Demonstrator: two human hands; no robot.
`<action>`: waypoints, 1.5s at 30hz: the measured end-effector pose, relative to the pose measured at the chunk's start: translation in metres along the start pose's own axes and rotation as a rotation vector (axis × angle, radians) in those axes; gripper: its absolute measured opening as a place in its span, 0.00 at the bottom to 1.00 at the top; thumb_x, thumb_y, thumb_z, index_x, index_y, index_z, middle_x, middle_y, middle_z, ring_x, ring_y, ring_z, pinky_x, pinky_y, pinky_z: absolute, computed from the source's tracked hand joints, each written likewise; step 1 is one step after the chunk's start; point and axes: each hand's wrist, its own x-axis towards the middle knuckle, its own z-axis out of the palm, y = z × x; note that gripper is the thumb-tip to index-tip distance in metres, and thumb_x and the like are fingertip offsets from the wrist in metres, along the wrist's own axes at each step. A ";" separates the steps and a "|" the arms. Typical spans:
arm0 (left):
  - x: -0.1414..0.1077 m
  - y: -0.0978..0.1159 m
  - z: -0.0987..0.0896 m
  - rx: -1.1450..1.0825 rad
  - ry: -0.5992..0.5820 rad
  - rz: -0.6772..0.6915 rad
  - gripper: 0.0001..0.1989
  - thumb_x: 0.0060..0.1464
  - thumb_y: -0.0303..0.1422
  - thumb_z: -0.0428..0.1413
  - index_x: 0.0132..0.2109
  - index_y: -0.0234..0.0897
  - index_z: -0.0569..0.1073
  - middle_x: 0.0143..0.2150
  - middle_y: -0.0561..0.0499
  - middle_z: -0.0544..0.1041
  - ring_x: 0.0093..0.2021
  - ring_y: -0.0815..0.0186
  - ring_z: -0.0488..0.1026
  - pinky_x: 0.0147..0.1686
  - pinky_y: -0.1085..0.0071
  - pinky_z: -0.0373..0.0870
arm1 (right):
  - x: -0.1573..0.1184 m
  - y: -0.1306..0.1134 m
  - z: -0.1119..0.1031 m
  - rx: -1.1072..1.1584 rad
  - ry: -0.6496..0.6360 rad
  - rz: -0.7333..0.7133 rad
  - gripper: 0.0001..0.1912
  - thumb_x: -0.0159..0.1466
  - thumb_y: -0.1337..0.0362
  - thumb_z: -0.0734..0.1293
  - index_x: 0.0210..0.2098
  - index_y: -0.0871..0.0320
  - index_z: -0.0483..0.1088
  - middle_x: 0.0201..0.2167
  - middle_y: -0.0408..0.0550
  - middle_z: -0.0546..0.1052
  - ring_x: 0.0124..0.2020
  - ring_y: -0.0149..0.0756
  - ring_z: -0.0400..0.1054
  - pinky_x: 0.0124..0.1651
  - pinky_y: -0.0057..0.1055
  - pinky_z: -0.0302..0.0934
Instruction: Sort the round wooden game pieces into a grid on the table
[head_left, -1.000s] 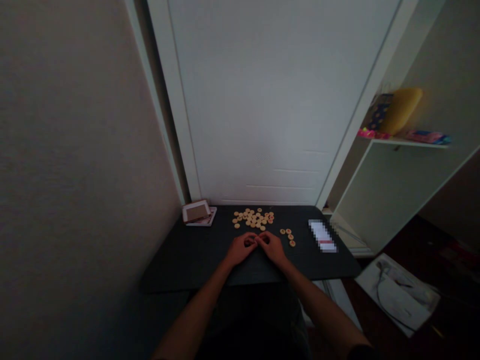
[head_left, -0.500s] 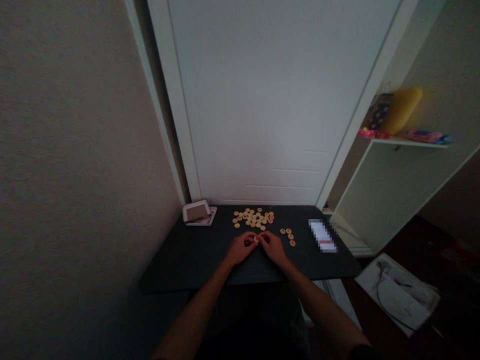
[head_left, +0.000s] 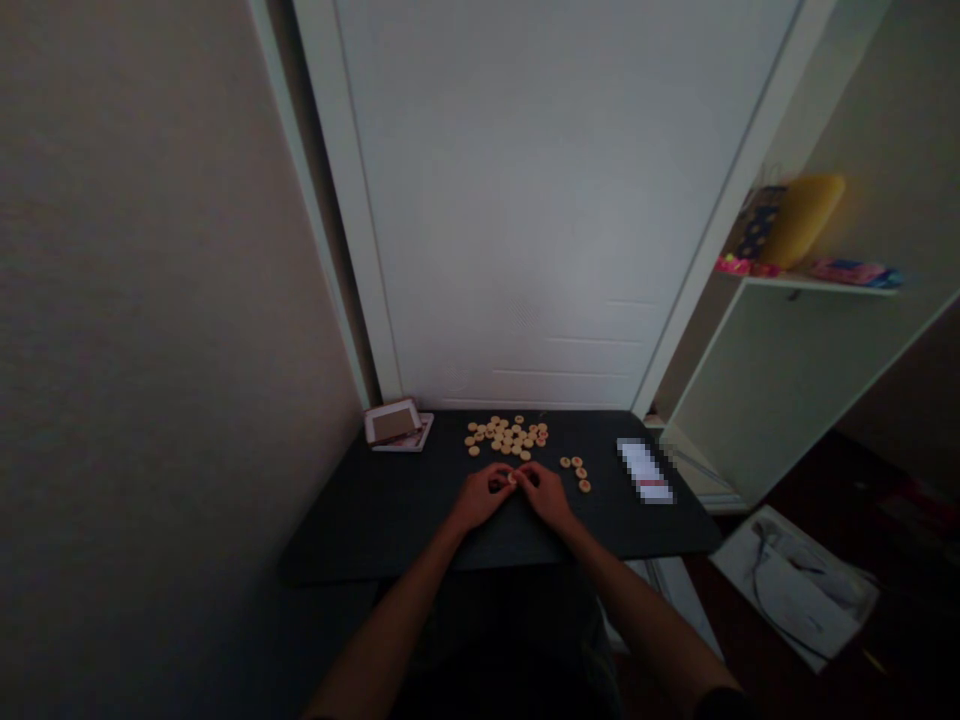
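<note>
My left hand [head_left: 484, 495] and my right hand [head_left: 543, 492] meet above the dark table [head_left: 360, 530], fingertips together. Between them they pinch one pale round xiangqi piece [head_left: 512, 479], partly covered by the fingers. Just beyond my hands lies a loose spread of several more xiangqi pieces [head_left: 508, 437], pale wooden discs, some with red marks. To the right of my right hand, a few discs with red marks [head_left: 581, 473] lie apart from that spread in a short bent line.
At the table's back left corner rests an open box [head_left: 394, 424] with a lid or tray beneath it. A blurred-out phone-like slab [head_left: 646, 471] lies on the right. Behind the table stands a white door [head_left: 510, 220]. A shelf [head_left: 817, 284] holds a yellow object.
</note>
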 end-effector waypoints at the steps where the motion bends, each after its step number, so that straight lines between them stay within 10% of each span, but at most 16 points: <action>1: 0.000 0.000 0.000 0.003 0.002 -0.001 0.15 0.55 0.39 0.57 0.49 0.43 0.73 0.37 0.53 0.82 0.40 0.64 0.79 0.43 0.69 0.73 | 0.000 0.001 0.000 -0.005 -0.001 -0.002 0.12 0.63 0.56 0.64 0.36 0.55 0.75 0.33 0.46 0.80 0.34 0.38 0.74 0.39 0.31 0.66; 31: 0.000 0.000 0.000 0.063 0.010 -0.015 0.18 0.53 0.36 0.58 0.51 0.42 0.72 0.37 0.53 0.82 0.39 0.65 0.79 0.42 0.71 0.73 | -0.002 -0.004 -0.002 0.018 0.107 -0.054 0.13 0.65 0.56 0.63 0.40 0.56 0.74 0.35 0.47 0.78 0.36 0.38 0.72 0.42 0.32 0.65; 45: 0.002 -0.005 0.000 0.101 0.022 -0.003 0.16 0.55 0.39 0.56 0.50 0.43 0.72 0.37 0.53 0.81 0.38 0.65 0.78 0.41 0.70 0.72 | 0.014 0.012 -0.089 -0.108 0.362 -0.085 0.18 0.66 0.53 0.60 0.47 0.56 0.72 0.44 0.53 0.73 0.41 0.39 0.69 0.43 0.37 0.67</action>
